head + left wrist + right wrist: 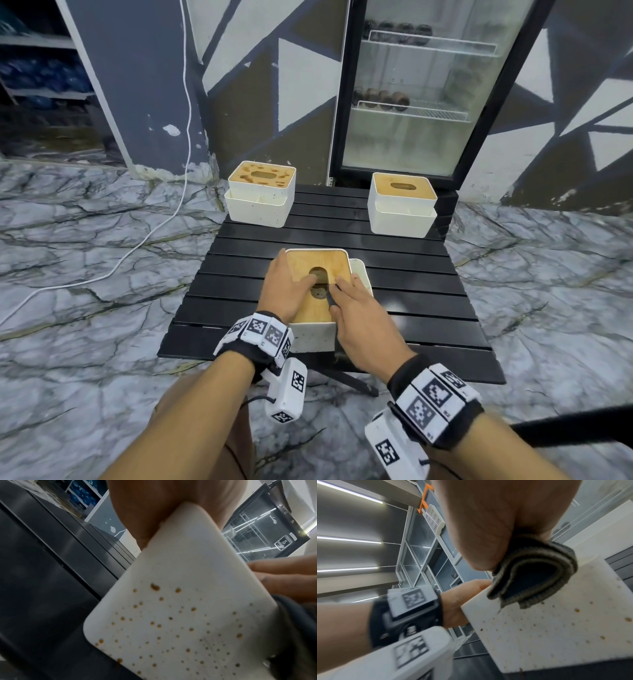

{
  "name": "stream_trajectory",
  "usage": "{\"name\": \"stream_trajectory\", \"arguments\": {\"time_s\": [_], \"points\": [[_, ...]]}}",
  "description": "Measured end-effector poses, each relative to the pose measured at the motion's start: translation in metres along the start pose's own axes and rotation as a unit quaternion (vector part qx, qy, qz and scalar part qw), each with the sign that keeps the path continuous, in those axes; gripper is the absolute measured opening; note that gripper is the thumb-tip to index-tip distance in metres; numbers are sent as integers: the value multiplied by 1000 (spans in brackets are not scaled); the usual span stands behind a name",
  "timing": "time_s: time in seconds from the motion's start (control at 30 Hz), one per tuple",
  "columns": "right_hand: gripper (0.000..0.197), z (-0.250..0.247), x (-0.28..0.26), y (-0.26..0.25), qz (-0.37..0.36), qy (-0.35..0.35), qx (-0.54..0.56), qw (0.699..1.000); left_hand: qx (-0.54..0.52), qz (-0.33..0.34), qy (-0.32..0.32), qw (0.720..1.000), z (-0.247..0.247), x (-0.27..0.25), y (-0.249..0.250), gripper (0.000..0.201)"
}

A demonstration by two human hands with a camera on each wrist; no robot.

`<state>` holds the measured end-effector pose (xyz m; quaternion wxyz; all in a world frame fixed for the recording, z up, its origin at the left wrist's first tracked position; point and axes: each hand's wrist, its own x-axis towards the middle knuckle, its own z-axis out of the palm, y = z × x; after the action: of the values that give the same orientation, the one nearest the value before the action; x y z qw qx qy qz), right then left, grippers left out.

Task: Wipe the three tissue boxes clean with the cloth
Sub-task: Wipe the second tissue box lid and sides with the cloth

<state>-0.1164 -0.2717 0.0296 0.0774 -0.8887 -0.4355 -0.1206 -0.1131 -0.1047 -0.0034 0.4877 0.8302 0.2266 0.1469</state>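
Near tissue box (317, 301) sits at the near middle of the black slatted table (411, 274), wooden lid up, both hands on top. Left hand (286, 291) lies flat on the left half of the lid, fingers straight and relaxed, fingertips at the oval slot; it steadies the box without gripping. Right hand (363, 317) presses a folded grey cloth (534, 572) onto the near right part of the lid; the fingers look fairly straight over it in the head view, and the right wrist view shows the cloth tucked under the palm, hanging over the box edge.

Near white side wall (180, 615) is heavily speckled with brown drops, not yet wiped. Far left box (262, 193) has brown blotches on its lid and specks on its wall. Far right box (401, 205) looks cleaner.

Risks, as judgement:
- Only a flat palm holds the box; a hard wipe could slide it on the slats or push it off the near edge, which is close.
- The cloth is loosely folded and could snag in the slot or slip out from under the hand.
- Doing the lid only would leave the side-wall spots.
- A dirty cloth may smear stains onto the other boxes.
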Motion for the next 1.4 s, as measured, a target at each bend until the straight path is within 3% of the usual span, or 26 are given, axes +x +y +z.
{"name": "stream_trajectory", "arguments": {"time_s": [0.13,0.27,0.4,0.67,0.83,1.03,1.13,1.27,1.4], "points": [[36,7,31,12,29,-56,62,996,25,9,-21,999,-1,0,0,46],[41,19,71,29,80,-74,40,993,32,7,-15,999,1,1,-1,49],[37,26,74,27,133,-53,38,989,25,-18,7,1000,5,2,-2,62],[32,26,17,15,88,41,105,990,18,-25,17,999,6,1,-1,65],[29,29,27,22,46,63,105,991,17,-28,8,999,5,-1,-1,66],[42,32,78,38,74,-16,60,995,21,-36,3,999,5,-1,1,69],[47,31,74,35,72,-35,56,995,23,-40,10,999,5,-2,1,73],[40,31,39,28,30,35,110,993,23,-40,11,999,6,-4,3,76],[43,31,8,19,44,45,156,986,20,-40,9,999,4,-6,5,75]]}}
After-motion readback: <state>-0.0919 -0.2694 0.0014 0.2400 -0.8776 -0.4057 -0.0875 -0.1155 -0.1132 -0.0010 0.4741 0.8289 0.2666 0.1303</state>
